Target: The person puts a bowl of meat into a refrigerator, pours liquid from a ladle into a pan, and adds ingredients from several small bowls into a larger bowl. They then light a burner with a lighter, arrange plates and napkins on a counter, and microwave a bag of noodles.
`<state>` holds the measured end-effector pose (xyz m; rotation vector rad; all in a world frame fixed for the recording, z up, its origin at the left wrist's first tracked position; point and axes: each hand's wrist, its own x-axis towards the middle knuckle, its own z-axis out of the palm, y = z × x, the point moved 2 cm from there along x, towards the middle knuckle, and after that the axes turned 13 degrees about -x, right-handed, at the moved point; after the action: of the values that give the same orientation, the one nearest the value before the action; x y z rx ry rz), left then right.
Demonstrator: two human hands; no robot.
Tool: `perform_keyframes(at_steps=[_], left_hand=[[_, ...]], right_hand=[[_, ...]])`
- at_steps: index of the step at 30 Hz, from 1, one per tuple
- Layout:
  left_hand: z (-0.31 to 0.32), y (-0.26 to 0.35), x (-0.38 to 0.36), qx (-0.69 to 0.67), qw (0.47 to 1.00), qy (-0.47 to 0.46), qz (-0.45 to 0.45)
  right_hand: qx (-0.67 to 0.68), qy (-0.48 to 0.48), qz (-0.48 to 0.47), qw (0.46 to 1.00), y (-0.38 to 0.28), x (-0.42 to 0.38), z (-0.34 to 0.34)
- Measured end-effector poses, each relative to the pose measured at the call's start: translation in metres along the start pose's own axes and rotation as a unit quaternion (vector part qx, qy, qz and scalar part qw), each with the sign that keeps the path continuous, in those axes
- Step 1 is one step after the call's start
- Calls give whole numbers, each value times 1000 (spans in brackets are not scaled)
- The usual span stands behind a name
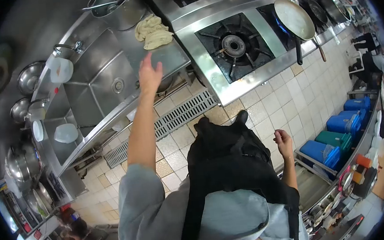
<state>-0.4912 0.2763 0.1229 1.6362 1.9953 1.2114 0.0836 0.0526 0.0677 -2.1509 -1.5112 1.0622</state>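
Observation:
My left hand [150,74] reaches out over the edge of the steel counter [169,57], fingers apart and holding nothing. Just beyond its fingertips lies a crumpled cream-coloured cloth [153,32], with a small gap between the two. My right hand [284,142] hangs low at my side above the tiled floor, its fingers curled in loosely. I see nothing in it. To the left of my left hand is a steel sink [92,89] with a drain.
A gas burner [233,46] sits in the stove right of the cloth. Further right, a frying pan [294,19] rests over a blue flame, its handle jutting outward. A large pot [120,12] stands behind the cloth. Blue bins [319,152] line the right side. A floor grate [178,116] runs below the sink.

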Motion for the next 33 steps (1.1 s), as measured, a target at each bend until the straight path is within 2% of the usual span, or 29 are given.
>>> perform_keyframes(at_steps=[3,5,7,9,12,14,16,18,21,22,23,24,26,27,28,29,30,31,33], left_hand=[[9,10,13,-1,999,17,-46],[13,13,1,33,997,63,-34],[26,21,6,29,996,66,-42],[38,13,17,32,996,68,-49],[60,0,50,55,994,77,-59],[72,-12,74,178,984,29,5],[79,-32,92,158,987,-11,-7],[81,-50,90,140,989,-47,-20],[71,-56,57,134,989,-56,4],[64,-47,35,140,988,-55,9],[51,-44,17,170,982,-72,-47],[32,-50,8,198,971,-91,-101],[-7,-88,17,252,959,-68,-114],[-24,-101,29,261,948,-73,-169],[-33,-102,46,270,934,-75,-223],[-30,-83,57,263,937,-79,-216],[-28,-55,64,203,964,-42,-169],[-22,-30,72,141,982,-5,-124],[11,16,82,102,995,2,4]], right_hand=[[72,-28,20,997,43,21,-15],[54,-52,19,997,66,40,-28],[32,-40,-19,999,76,59,-46],[74,-38,35,996,84,72,-63],[47,-17,39,998,71,74,-91],[37,-7,48,998,68,68,-102],[30,-2,68,997,61,64,-101],[4,-38,70,997,62,62,-91],[-79,-81,69,991,36,61,-73],[-69,-82,39,994,65,67,-63],[-58,-82,8,995,104,74,-49],[-58,-83,11,995,114,78,-41],[-24,-97,46,994,127,78,-28],[144,-74,220,962,160,78,-10],[86,-94,151,980,150,78,-16],[30,-115,80,990,132,80,-15],[31,-107,86,990,115,79,-17],[-25,-102,81,991,96,75,-20],[-110,-99,68,987,12,69,-37]])
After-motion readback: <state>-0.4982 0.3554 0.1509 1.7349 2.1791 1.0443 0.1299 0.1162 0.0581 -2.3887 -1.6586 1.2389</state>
